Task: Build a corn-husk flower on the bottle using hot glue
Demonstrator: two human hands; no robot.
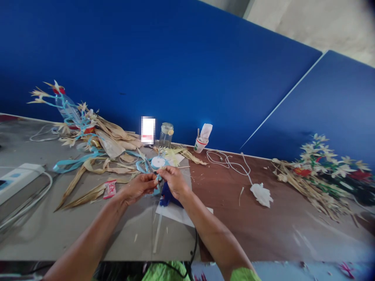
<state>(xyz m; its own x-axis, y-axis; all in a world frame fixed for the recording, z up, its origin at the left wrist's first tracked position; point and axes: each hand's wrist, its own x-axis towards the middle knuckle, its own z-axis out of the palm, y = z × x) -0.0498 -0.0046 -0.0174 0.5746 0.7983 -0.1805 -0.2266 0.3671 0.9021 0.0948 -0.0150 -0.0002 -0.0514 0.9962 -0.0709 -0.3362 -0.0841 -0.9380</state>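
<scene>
My left hand and my right hand meet above the grey part of the table, both with fingers pinched. Between their fingertips is a small piece of light blue ribbon, partly covered by the fingers. Just behind them lies a white spool with blue ribbon around it. Under my right hand rests a dark blue tool, mostly hidden, on a white sheet. A translucent stick points from it toward the table's front edge.
Dried husks, a plastic bottle and husk flowers on blue stems crowd the left. A power strip sits at far left. Behind stand a glass jar and a paper cup. More flowers lie right.
</scene>
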